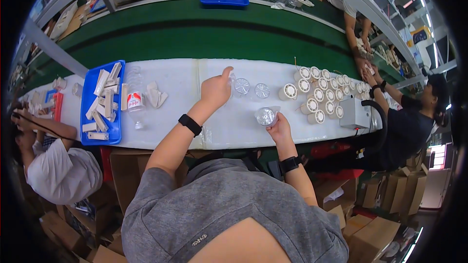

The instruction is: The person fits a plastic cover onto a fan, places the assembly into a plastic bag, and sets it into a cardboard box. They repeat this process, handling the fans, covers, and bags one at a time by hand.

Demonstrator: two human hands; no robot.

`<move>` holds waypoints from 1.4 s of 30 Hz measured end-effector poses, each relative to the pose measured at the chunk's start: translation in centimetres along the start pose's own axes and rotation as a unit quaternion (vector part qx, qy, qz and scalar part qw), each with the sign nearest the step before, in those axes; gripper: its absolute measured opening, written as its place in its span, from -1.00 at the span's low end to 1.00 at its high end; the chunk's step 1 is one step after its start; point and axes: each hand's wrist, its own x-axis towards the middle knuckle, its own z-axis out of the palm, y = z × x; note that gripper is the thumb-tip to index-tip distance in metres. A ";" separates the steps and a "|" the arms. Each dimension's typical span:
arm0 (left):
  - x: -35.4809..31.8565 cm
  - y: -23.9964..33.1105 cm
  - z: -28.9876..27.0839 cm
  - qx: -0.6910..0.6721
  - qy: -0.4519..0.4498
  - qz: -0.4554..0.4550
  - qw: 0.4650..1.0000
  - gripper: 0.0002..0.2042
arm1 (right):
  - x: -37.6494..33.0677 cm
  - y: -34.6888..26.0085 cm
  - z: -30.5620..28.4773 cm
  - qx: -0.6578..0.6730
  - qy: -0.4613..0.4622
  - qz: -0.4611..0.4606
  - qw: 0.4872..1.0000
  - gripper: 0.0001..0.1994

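Note:
My right hand (280, 128) is closed on a clear round plastic cup (266, 116), its ribbed round end facing up, over the white table (180, 124). My left hand (216, 90) is curled, one digit pointing away from me. A sliver of clear plastic shows against its fingertips, but what they grip is mostly hidden. Just right of that hand, one clear cup (242, 86) sits on the table, with another clear cup (262, 90) beside it. Further right stand several white round slotted parts (288, 92) in rows.
To the left lie a blue tray (122, 117) of white rectangular parts, a clear bottle (136, 100) and crumpled tissue (155, 95). A grey box (355, 113) stands at right. Beyond the table runs a green belt (170, 39). People work at both sides.

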 end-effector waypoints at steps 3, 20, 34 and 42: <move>0.7 0.5 0.5 -0.022 0.026 0.064 0.997 -0.89 | 0.3 0.4 -0.4 0.017 0.000 -0.005 1.000 -0.80; 2.3 -3.1 0.0 -0.852 -0.155 0.002 0.500 -0.86 | 1.0 0.3 -2.3 0.030 -0.065 0.022 0.997 -0.79; -6.3 8.2 5.7 -0.054 -0.055 0.053 0.996 -0.38 | -1.8 -0.3 1.4 0.083 -0.153 0.045 0.984 -0.74; -6.1 6.5 8.6 -0.034 0.027 0.131 0.990 -0.77 | -0.2 -1.0 0.9 -0.052 -0.126 0.061 0.989 -0.65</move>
